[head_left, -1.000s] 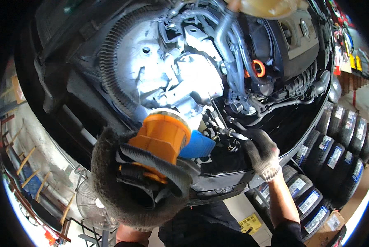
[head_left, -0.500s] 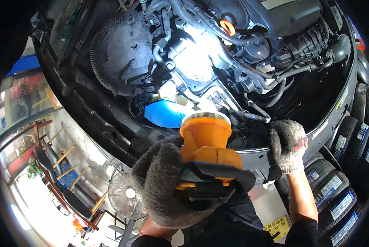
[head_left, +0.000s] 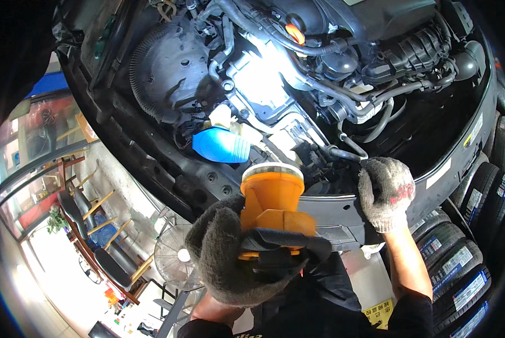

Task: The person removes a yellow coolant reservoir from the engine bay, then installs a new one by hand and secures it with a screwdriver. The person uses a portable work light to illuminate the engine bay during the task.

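Observation:
An orange flashlight (head_left: 275,197) with a black strap is in my left hand (head_left: 221,250), which wears a dirty grey knit glove and is wrapped round it. Its lens end points away from me into the engine bay, where a bright patch of light falls on the engine parts (head_left: 261,84). A blue cap (head_left: 221,145) on a pale filler neck stands just beyond the flashlight. My right hand (head_left: 385,194), in a grey glove with red marks, rests on the car's front edge (head_left: 334,207), fingers curled over it.
Black hoses (head_left: 342,101) and an orange ring (head_left: 295,34) lie further into the engine bay. Several tyres (head_left: 452,262) are stacked at the right. A standing fan (head_left: 176,256) and chairs (head_left: 114,267) are at the left, beyond the car's edge.
The view has shifted slightly. The flashlight now sits a little further left and lower, apart from the blue cap it overlapped before. My right hand keeps its place on the car's edge.

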The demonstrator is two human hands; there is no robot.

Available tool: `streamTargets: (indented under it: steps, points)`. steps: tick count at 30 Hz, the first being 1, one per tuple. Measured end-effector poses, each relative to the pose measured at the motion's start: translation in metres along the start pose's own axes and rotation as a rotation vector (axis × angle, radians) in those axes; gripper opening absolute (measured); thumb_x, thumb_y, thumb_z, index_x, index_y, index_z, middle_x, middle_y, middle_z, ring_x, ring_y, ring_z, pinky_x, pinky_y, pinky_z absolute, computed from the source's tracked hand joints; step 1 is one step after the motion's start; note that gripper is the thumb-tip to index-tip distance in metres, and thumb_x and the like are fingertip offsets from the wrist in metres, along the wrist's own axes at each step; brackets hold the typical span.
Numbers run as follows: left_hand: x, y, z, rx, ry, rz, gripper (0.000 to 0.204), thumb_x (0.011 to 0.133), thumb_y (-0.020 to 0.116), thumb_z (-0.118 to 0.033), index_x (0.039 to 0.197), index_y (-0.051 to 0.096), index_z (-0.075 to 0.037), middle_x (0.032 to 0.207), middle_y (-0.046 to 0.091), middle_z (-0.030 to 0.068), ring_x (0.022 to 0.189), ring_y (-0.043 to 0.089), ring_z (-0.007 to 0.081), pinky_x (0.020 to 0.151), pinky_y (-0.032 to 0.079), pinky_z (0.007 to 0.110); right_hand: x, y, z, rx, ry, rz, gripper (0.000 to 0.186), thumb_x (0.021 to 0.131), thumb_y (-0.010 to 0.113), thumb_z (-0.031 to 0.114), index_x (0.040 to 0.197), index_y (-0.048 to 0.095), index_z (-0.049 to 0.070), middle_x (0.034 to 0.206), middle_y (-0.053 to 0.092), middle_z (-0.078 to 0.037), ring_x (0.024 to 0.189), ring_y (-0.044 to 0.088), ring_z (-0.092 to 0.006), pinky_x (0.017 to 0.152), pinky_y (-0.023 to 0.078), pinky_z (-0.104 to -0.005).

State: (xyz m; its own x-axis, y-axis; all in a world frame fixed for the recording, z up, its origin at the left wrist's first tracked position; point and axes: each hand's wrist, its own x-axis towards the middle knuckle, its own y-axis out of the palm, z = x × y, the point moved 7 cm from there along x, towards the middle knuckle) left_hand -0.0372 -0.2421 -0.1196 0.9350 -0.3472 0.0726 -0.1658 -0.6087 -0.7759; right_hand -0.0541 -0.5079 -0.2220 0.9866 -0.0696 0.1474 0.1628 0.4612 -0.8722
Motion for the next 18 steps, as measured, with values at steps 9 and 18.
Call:
streamTargets:
  steps: [9, 18]
  points:
    - [-0.008, -0.005, 0.001, 0.026, 0.016, -0.12, 0.116, 0.075, 0.096, -0.051, 0.159, 0.036, 0.001, 0.145, 0.052, 0.0226, 0.136, 0.054, 0.038, 0.107, 0.056, 0.049, 0.004, -0.003, 0.0, 0.051, -0.01, -0.008, 0.019, 0.08, 0.078, 0.009, 0.099, 0.075, 0.007, 0.093, 0.073, -0.015, 0.09, 0.07, -0.0388, 0.082, 0.056, -0.0475]
    - [0.0, 0.003, -0.008, -0.029, -0.03, -0.097, 0.115, 0.075, 0.099, -0.041, 0.16, 0.034, 0.002, 0.15, 0.046, 0.0242, 0.135, 0.053, 0.0394, 0.107, 0.056, 0.048, 0.005, -0.004, 0.0, 0.059, -0.044, -0.033, 0.02, 0.079, 0.078, 0.007, 0.099, 0.075, 0.006, 0.092, 0.073, -0.015, 0.088, 0.07, -0.0379, 0.08, 0.056, -0.0478]
